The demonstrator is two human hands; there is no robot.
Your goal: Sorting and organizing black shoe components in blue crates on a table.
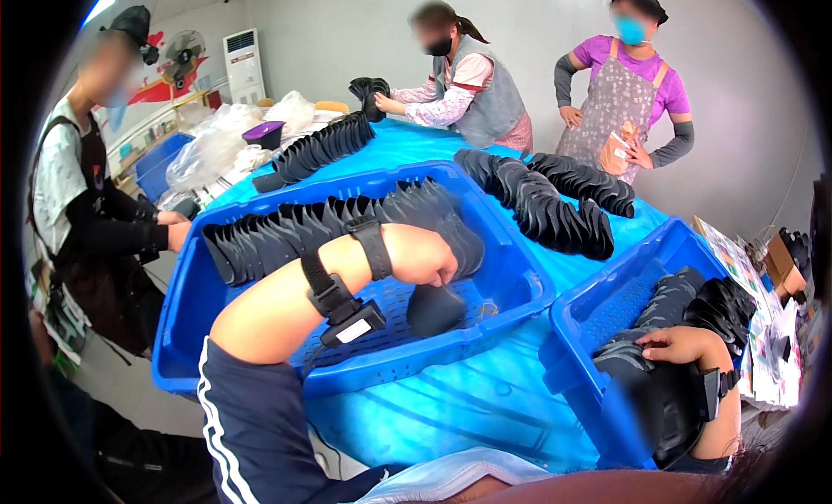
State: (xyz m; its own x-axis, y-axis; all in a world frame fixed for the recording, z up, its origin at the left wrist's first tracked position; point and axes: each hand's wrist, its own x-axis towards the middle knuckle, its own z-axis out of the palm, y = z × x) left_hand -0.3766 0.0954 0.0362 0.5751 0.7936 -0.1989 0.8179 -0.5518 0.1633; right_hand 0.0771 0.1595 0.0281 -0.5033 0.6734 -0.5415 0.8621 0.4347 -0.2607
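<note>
My left hand (425,257) is in the big blue crate, its fingers pinched on the edge of a black rounded piece (435,311), which hangs above the crate's slotted floor. Behind that hand a long row of similar thin, curved black pieces (299,231) stands packed on edge inside the blue crate (347,378). My right hand (680,344) lies over the right-hand blue crate (576,318). Its fingers are stretched out on a stack of dark curved pieces (620,352). The exact kind of the pieces cannot be made out. Straps with small boxes circle both my forearms.
Rows of black pieces (550,201) lie on the blue-covered table (451,409). Across it a person (477,84) handles a bunch; another (615,97) stands with a hand on the hip. A third person (95,175) is at left. Plastic bags (221,149) lie at the back left.
</note>
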